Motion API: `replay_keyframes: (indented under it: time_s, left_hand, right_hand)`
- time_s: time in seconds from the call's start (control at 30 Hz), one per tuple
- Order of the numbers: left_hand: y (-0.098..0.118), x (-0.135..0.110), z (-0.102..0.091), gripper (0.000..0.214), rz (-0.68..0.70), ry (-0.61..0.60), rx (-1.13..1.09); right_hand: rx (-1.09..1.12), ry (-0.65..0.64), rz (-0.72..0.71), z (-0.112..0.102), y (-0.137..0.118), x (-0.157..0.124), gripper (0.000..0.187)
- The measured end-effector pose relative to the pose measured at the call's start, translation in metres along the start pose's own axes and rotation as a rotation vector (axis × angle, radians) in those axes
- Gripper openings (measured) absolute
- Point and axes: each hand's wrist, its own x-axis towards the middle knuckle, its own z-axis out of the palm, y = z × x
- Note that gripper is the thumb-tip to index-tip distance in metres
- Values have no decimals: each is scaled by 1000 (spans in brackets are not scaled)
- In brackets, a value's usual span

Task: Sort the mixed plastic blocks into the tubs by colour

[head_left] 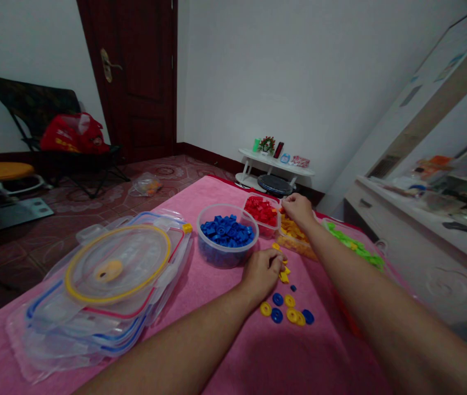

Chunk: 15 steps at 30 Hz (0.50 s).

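Note:
My left hand (262, 272) rests on the pink cloth with its fingers curled at a small row of yellow plastic pieces (284, 275); what lies inside the fingers is hidden. Over the tub of orange-yellow pieces (293, 227), my right hand (298, 208) is closed with fingertips pointing down, and I cannot make out what they hold. Close by my left hand stands a round clear tub (227, 259) of blue pieces (228, 230). A square tub of red pieces (262, 211) sits just left of my right hand.
Yellow discs (265, 309) and blue discs (276, 315) lie before my left wrist, near a tiny dark-blue piece (293, 288). Green pieces (352, 244) fill a container at the right. Clear lids (118, 274) are stacked at the left. A white cabinet (406, 236) stands right.

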Motion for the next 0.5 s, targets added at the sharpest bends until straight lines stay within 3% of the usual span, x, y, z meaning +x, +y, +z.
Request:
replay_keyframes:
  time_s: [0.17, 0.27, 0.5]
  left_hand:
    - [0, 1, 1, 31, -4, -5, 2]
    - [2, 1, 0, 31, -17, -11, 3]
    - [4, 1, -2, 30, -8, -8, 14]
  right_hand:
    - [-133, -92, -27, 4, -6, 2, 22]
    - [-218, -141, -33, 9, -13, 1, 31]
    - [-367, -129, -42, 14, -23, -4, 30]
